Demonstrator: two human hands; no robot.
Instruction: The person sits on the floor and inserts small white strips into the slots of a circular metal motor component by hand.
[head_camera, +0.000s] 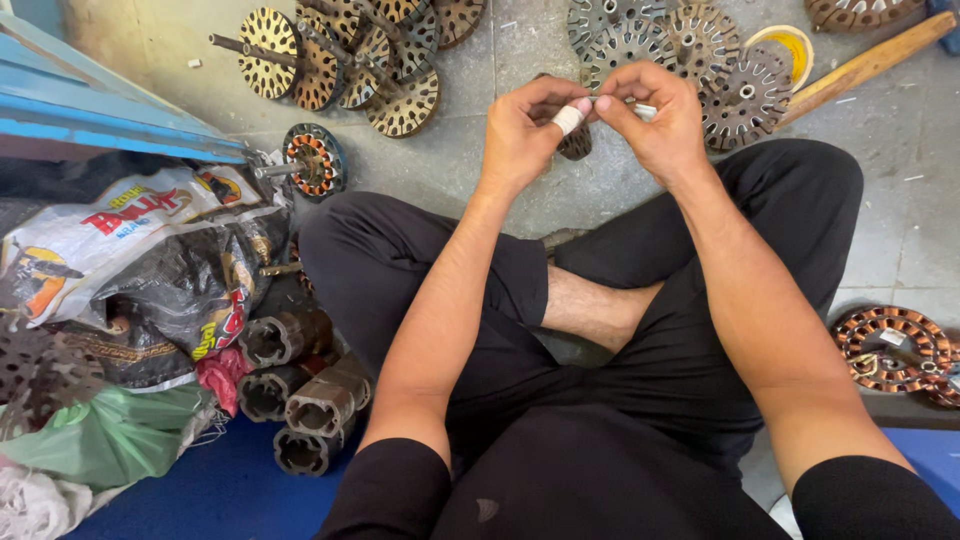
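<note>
- Printed plastic sacks (130, 265): heaped well left of the person's crossed legs (600, 330).
- Slotted round motor cores (350, 55): on shafts, on the floor beyond the legs, up left.
- Wooden handle (865, 62): beyond the legs, up right.
- Left hand (520, 135): above the far knees, taped finger, fingertips pinched together.
- Right hand (655, 120): touching the left, pinched on a small white strip (640, 110) between them.
</note>
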